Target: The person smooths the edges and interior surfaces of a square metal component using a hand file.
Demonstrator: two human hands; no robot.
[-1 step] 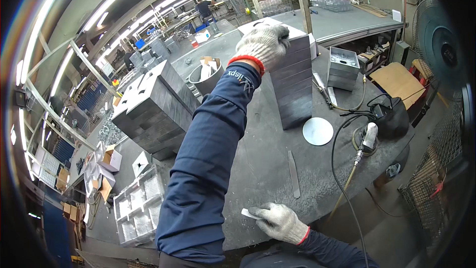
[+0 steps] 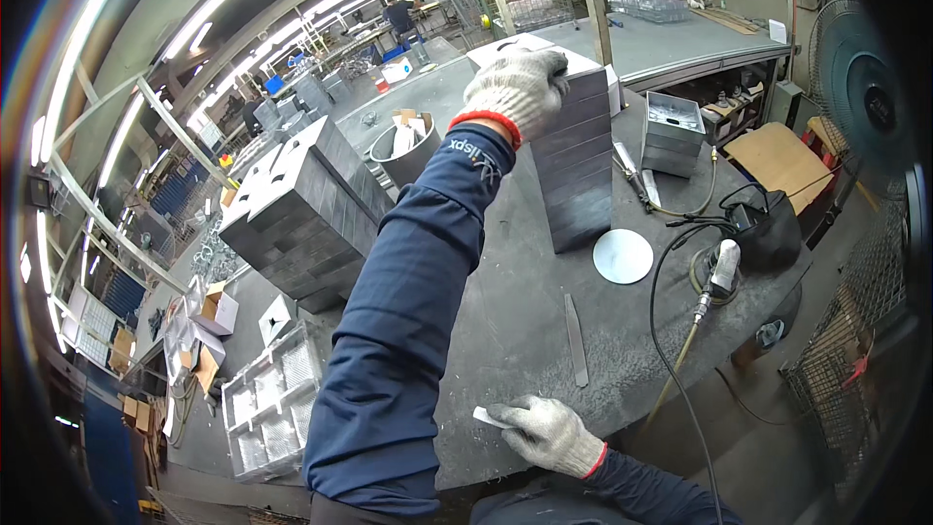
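My left hand [image 2: 513,87], in a white knit glove with a red cuff, is at the top of a tall stack of dark grey metal boxes [image 2: 573,170]. Its fingers are curled in; whatever they may grip there is hidden. Low over the bench's front part, my right hand [image 2: 554,436], gloved alike, pinches a small flat white piece [image 2: 492,418]. A thin flat metal strip [image 2: 576,342] lies beyond that hand. At the stack's foot is a round pale disc [image 2: 623,257].
Another wide stack of grey boxes [image 2: 311,224] stands to the left, beside a bucket [image 2: 413,157]. A clear divided tray [image 2: 272,413] sits at the front left. On the right are a hand power tool [image 2: 724,267] with its hose, a black cable [image 2: 661,331] and a fan [image 2: 865,87].
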